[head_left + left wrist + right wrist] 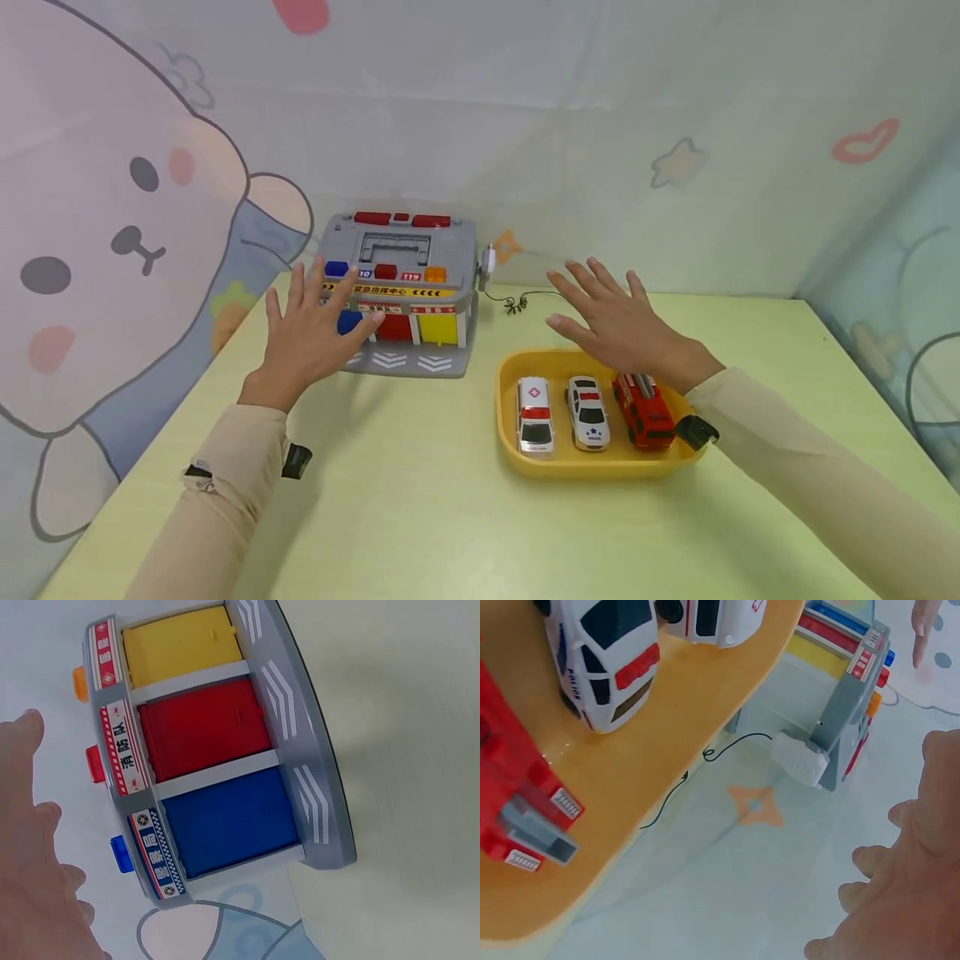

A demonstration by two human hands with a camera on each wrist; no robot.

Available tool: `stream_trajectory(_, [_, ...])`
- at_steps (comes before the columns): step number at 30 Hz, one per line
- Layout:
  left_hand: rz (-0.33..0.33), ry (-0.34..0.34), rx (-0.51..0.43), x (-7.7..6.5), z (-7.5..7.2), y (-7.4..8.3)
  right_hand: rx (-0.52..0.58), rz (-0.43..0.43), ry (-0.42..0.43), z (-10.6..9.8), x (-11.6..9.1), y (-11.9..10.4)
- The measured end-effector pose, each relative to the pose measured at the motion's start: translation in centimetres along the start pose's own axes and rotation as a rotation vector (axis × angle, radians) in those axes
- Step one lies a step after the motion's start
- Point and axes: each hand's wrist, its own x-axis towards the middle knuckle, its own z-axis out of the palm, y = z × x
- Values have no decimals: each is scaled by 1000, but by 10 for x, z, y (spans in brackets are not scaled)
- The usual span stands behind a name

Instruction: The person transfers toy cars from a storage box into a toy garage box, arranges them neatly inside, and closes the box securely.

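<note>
My left hand (311,333) hovers with fingers spread, overlapping the left front of a grey toy rescue station (459,250) in the head view. Blue (229,821), red (206,727) and yellow (184,646) garage doors, all down, fill the station's front. My right hand (618,325), fingers also spread, is raised over the back edge of a yellow tray (600,469). Inside the tray lie a white toy ambulance (535,417), a white toy police car (588,414) and a red toy fire engine (645,412). Neither hand holds anything.
A white piece (801,757) with a thin dark cord (516,303) sits on the station's right side. The pale yellow table (420,517) backs onto a cartoon-printed cloth (570,150). Another printed cloth (915,275) hangs at the right edge.
</note>
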Motion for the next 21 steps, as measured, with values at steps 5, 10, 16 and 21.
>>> stream_trajectory(5, [2, 5, 12, 11, -3, -6, -1, -27, 5, 4, 17, -4])
stream_trajectory(10, [9, 36, 26, 22, -8, -15, -7, -59, 4, 7, 37, -14])
stream_trajectory(16, [36, 68, 13, 31, -10, -24, 5, -101, 7, 17, 59, -27])
stream_trajectory(21, [66, 58, 15, 37, -9, -27, -5, -133, 15, 29, 75, -37])
